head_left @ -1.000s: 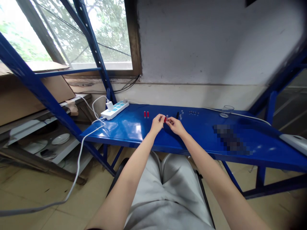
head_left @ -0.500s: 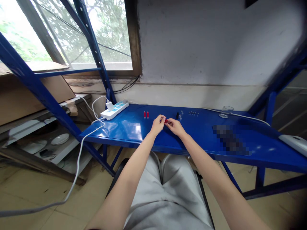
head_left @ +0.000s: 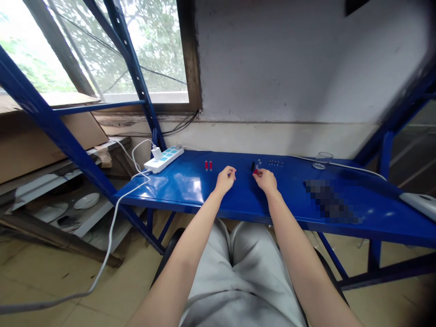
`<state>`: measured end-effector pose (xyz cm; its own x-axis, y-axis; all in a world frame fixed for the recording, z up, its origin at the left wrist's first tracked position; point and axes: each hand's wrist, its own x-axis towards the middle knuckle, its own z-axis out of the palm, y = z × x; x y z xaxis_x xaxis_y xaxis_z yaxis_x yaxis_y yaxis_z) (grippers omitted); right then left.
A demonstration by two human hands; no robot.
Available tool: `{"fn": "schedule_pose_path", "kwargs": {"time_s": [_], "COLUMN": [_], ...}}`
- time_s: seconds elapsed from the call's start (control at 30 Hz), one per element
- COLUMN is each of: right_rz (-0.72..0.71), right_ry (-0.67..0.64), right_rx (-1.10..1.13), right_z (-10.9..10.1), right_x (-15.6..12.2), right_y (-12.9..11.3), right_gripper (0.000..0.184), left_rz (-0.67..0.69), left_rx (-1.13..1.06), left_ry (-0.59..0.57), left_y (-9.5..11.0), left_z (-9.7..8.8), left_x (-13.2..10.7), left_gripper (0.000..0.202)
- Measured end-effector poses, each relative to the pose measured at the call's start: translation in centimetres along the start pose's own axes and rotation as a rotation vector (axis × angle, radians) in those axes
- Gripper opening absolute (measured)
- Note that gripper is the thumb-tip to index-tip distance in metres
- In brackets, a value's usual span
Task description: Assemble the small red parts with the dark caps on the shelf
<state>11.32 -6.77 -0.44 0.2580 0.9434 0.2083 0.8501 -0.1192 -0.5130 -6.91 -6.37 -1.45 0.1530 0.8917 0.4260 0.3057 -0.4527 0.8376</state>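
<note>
My right hand (head_left: 267,180) is closed in a pinch on a small red piece (head_left: 255,171), just in front of a small black cylinder (head_left: 252,166) and a few clear little pieces (head_left: 259,162). To its left, my left hand (head_left: 225,180) hovers over the blue tabletop with its fingers curled together. Whatever may be between those fingers is too small to make out. Two small red tubes with clear ends (head_left: 208,165) stand side by side, beyond and left of my left hand.
Several tiny bits (head_left: 275,163) lie in a row at the back of the blue table (head_left: 177,186). A white power strip (head_left: 165,159) with a cord sits at the left end. Right of centre are a clear cup (head_left: 322,160) and a blurred dark object (head_left: 332,202).
My hands have come apart. The right one has moved right with the red piece, up to the black cylinder and clear pieces; the left has stayed near its place.
</note>
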Motion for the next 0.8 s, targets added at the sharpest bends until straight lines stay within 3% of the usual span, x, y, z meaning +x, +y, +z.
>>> {"fn": "schedule_pose_path", "kwargs": {"time_s": [0.13,0.8], "right_rz": [0.068,0.013], "right_ry": [-0.002,0.020], "right_rx": [-0.015,-0.081], "right_z": [-0.2,0.9], "right_x": [0.1,1.2], "right_y": [0.0,-0.2], "right_gripper": [0.020,0.022], "left_rz": [-0.015,-0.010], "left_rx": [0.023,0.082], "left_ry": [-0.008,-0.029], "left_y": [0.1,0.3], "left_z": [0.0,-0.1], "left_x": [0.0,-0.2], "left_gripper": [0.017,0.017]}}
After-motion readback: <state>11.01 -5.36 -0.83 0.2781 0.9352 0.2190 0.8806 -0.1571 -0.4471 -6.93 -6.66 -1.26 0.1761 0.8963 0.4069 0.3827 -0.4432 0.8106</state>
